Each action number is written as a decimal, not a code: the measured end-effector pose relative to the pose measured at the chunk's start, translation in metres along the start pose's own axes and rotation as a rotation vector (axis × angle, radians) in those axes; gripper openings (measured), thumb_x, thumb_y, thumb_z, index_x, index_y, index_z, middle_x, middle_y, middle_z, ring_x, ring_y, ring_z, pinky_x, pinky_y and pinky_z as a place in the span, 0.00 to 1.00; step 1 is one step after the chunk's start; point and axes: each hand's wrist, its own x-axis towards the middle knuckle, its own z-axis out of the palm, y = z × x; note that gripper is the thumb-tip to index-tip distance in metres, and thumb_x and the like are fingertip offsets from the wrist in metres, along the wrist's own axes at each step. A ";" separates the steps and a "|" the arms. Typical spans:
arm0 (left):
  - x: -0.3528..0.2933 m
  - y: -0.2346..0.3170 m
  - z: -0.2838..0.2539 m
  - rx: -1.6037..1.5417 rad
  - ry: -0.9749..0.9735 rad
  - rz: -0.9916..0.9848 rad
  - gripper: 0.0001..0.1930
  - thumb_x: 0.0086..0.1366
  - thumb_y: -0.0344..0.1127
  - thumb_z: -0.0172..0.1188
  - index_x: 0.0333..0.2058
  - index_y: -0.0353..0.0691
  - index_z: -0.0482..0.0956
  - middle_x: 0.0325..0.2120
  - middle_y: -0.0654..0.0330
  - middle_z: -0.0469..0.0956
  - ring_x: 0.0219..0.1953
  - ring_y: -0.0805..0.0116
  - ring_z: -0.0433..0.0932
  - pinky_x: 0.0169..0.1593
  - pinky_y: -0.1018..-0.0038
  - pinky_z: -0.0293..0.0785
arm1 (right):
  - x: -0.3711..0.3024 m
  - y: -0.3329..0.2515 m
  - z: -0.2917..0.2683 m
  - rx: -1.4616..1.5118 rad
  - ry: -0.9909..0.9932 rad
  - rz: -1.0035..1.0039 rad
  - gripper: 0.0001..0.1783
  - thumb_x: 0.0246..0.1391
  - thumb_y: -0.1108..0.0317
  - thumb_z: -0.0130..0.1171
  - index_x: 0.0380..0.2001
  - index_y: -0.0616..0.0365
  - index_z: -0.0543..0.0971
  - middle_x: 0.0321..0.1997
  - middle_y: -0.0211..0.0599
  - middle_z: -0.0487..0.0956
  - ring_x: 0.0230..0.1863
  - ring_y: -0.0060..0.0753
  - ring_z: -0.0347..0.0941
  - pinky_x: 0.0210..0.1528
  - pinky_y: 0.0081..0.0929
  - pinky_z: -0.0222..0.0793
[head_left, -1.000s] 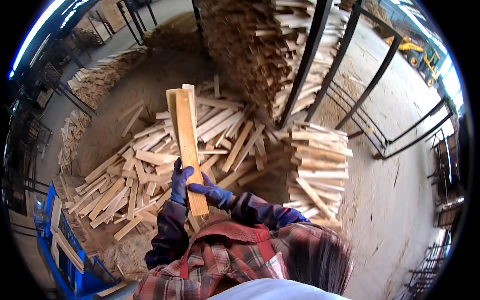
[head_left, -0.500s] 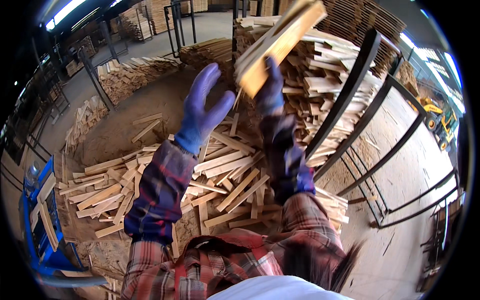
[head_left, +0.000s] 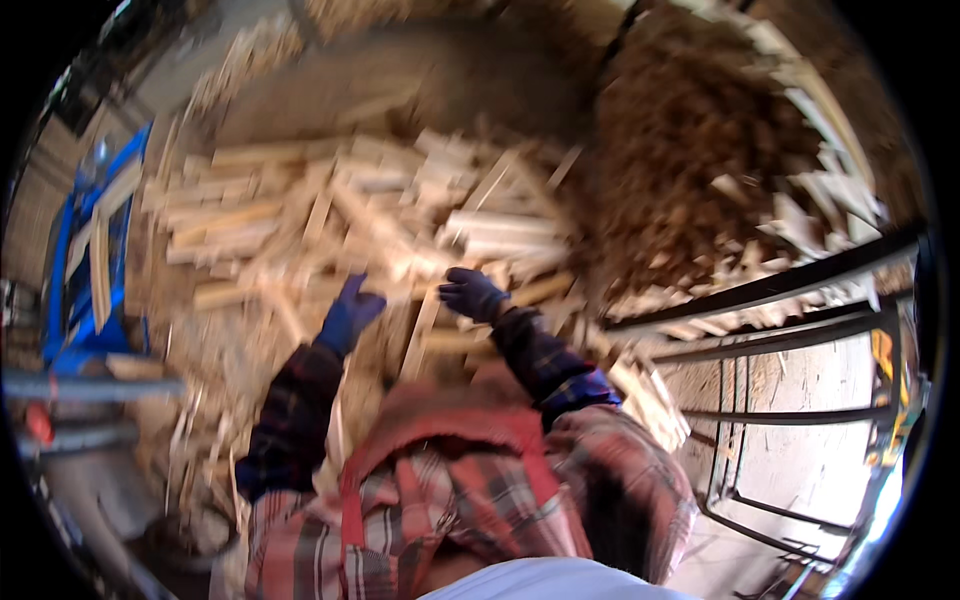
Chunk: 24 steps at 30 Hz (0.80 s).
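Both hands wear blue-purple gloves and reach low over a loose heap of wooden slats (head_left: pixel 300 215). My left hand (head_left: pixel 350 317) is open at the near edge of the heap, thumb apart from the fingers, with nothing in it. To its right, my right hand (head_left: pixel 473 294) hovers by the slats, its fingers apart and holding nothing. A pale slat (head_left: pixel 420 335) lies between the two hands. Motion blurs much of the heap, so I cannot tell whether either hand touches a piece.
A black metal rack (head_left: pixel 780 275) curves along the right, with stacked wood (head_left: pixel 700 150) behind it. At the left stands a blue metal frame (head_left: pixel 65 270) with slats lying on it. Grey pipes (head_left: pixel 95 388) run below that frame. Sawdust and scraps cover the ground nearby.
My right hand has let go of the wooden pieces it held up by the stack. Both hands have come down to the heap, and the view has tilted downward.
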 end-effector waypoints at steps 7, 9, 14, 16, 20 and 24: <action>-0.066 -0.086 0.009 -0.367 -0.050 -0.447 0.30 0.61 0.36 0.63 0.59 0.32 0.63 0.39 0.59 0.78 0.42 0.73 0.75 0.49 0.78 0.70 | -0.128 0.225 -0.299 -1.946 0.358 -0.265 0.15 0.39 0.59 0.64 0.32 0.54 0.80 0.30 0.49 0.78 0.40 0.54 0.75 0.43 0.46 0.70; -0.069 -0.112 0.043 -0.433 -0.185 -0.507 0.26 0.61 0.36 0.63 0.55 0.33 0.68 0.36 0.62 0.77 0.37 0.76 0.74 0.44 0.78 0.70 | -0.201 0.260 -0.334 -1.874 0.719 0.215 0.13 0.44 0.58 0.62 0.33 0.52 0.79 0.29 0.46 0.78 0.35 0.49 0.76 0.38 0.42 0.72; -0.071 -0.242 0.100 -0.524 -0.459 -0.796 0.22 0.59 0.35 0.66 0.50 0.34 0.73 0.34 0.63 0.77 0.33 0.77 0.73 0.37 0.80 0.71 | -0.162 0.301 -0.275 0.111 1.137 0.243 0.13 0.56 0.59 0.56 0.43 0.49 0.75 0.32 0.36 0.78 0.29 0.30 0.74 0.29 0.29 0.72; -0.063 -0.262 0.134 -0.498 -0.395 -0.843 0.23 0.58 0.36 0.66 0.50 0.35 0.73 0.34 0.63 0.77 0.33 0.75 0.73 0.36 0.78 0.70 | -0.123 0.301 -0.255 0.156 1.020 0.151 0.15 0.56 0.58 0.57 0.44 0.50 0.74 0.33 0.35 0.78 0.30 0.30 0.74 0.30 0.29 0.72; -0.078 -0.282 0.184 -0.610 -0.286 -1.038 0.24 0.59 0.41 0.65 0.52 0.37 0.72 0.38 0.61 0.78 0.36 0.71 0.75 0.39 0.72 0.71 | -0.046 0.320 -0.248 -0.359 0.592 0.044 0.14 0.57 0.60 0.56 0.44 0.51 0.75 0.36 0.33 0.78 0.35 0.30 0.76 0.37 0.26 0.74; -0.082 -0.312 0.228 -0.568 -0.319 -1.242 0.24 0.62 0.45 0.62 0.53 0.40 0.71 0.42 0.57 0.79 0.42 0.67 0.77 0.44 0.70 0.71 | 0.037 0.334 -0.310 -0.113 0.513 0.153 0.12 0.56 0.63 0.55 0.42 0.52 0.77 0.40 0.35 0.80 0.39 0.30 0.78 0.39 0.26 0.74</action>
